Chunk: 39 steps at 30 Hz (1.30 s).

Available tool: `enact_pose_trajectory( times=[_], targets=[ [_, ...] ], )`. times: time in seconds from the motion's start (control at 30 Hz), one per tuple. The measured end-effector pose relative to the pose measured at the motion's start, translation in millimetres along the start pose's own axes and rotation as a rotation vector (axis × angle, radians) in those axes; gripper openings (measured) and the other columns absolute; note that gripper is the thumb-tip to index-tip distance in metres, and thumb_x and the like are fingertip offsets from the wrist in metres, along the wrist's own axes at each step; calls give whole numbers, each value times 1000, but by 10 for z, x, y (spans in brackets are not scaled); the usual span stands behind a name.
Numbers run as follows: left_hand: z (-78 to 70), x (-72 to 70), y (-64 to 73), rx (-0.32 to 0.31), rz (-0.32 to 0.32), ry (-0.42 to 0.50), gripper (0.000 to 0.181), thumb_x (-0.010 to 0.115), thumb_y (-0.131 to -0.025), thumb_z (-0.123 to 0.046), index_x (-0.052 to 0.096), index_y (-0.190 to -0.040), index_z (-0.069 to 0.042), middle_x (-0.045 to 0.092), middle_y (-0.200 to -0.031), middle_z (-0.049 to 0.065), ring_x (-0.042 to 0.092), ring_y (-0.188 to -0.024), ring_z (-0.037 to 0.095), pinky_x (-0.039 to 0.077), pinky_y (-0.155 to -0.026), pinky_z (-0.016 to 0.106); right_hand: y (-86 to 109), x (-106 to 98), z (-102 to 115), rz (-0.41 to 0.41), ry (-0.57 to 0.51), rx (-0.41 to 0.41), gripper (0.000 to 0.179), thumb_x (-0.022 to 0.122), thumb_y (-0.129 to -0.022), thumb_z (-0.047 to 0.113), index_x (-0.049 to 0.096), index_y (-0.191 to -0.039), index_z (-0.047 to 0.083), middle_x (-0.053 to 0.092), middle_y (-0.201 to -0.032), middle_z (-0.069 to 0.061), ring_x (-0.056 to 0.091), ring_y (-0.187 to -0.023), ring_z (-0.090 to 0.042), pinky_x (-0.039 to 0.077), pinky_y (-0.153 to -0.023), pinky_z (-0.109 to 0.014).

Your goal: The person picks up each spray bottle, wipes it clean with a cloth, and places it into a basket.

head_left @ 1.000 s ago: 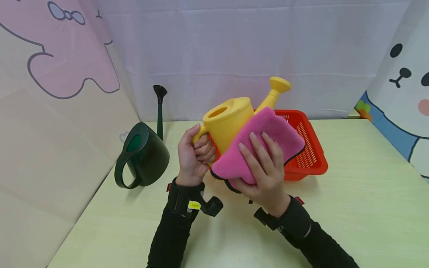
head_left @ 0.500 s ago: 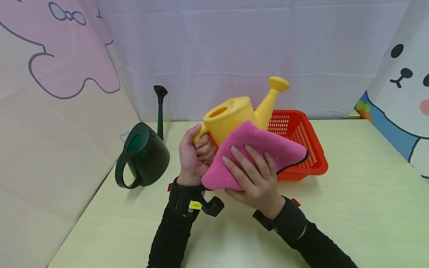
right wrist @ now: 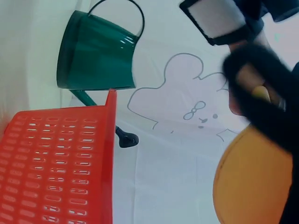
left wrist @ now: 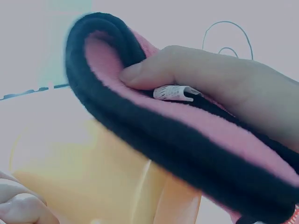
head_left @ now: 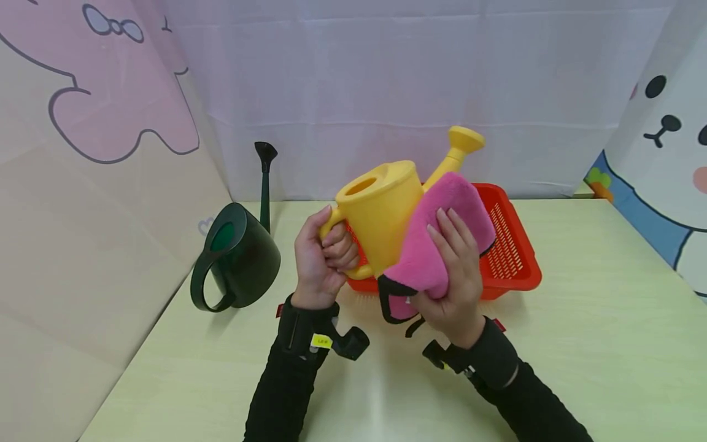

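Observation:
My left hand (head_left: 326, 261) grips the handle of a yellow watering can (head_left: 381, 205), which is held up in front of me with its spout pointing to the upper right. A folded pink cloth (head_left: 433, 245) with black edging lies against the can's right side. My right hand (head_left: 455, 273) holds this cloth, fingers spread over its outer face. In the left wrist view, the right thumb (left wrist: 145, 74) tucks into the cloth's fold near a small white label (left wrist: 173, 93). The can's round base (right wrist: 252, 179) shows in the right wrist view.
Behind the can a red plastic basket (head_left: 510, 252) sits on the pale table (head_left: 596, 319). A dark green watering can (head_left: 248, 264) stands to the left, its spout toward the back. White cloth walls (head_left: 353, 73) with cartoon prints enclose the table's back and sides.
The right hand slid the pink cloth down and left over the can, then back up and right, uncovering the can's lower body. The left hand has stayed on the handle.

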<state>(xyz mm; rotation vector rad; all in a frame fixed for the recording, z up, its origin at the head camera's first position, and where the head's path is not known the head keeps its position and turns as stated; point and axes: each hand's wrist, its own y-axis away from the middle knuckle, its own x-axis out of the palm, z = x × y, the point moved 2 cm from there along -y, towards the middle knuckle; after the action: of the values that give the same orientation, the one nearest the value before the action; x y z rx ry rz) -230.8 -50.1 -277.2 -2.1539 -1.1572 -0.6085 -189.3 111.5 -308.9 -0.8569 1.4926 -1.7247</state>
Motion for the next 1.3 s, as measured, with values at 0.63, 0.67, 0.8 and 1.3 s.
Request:
enact_pose_trajectory(
  times=[0.63, 0.67, 0.8, 1.3],
  targets=[
    [-2, -20, 2, 31, 11, -5, 46, 11, -97, -25, 21, -53, -15, 16, -44, -6, 11, -35, 9, 2, -38, 24, 70, 80, 111, 78, 215, -123, 50, 57, -86, 42, 57, -118, 3, 52, -130, -14, 43, -123, -33, 33, -106, -44],
    [0, -20, -1, 33, 15, -6, 46, 11, -97, -25, 21, -53, -15, 15, -44, -6, 11, -35, 9, 2, -38, 24, 79, 89, 126, 91, 246, -153, 49, 57, -86, 43, 57, -116, 4, 53, -128, -14, 43, -123, -33, 32, -106, -45],
    [9, -20, -11, 29, 3, 13, 47, 13, -97, -26, 21, -53, -15, 15, -44, -6, 12, -35, 9, 2, -38, 23, 112, 129, 196, 149, 347, -263, 45, 55, -87, 42, 59, -113, 5, 56, -120, -16, 44, -119, -35, 27, -108, -47],
    [7, 12, 3, -5, -42, 50, 47, 16, -98, -25, 23, -53, -15, 17, -44, -6, 15, -33, 4, 0, -40, 21, 180, 173, 343, 259, 455, -400, 41, 52, -90, 38, 60, -118, 9, 62, -114, -10, 48, -112, -32, 17, -112, -48]
  ],
)
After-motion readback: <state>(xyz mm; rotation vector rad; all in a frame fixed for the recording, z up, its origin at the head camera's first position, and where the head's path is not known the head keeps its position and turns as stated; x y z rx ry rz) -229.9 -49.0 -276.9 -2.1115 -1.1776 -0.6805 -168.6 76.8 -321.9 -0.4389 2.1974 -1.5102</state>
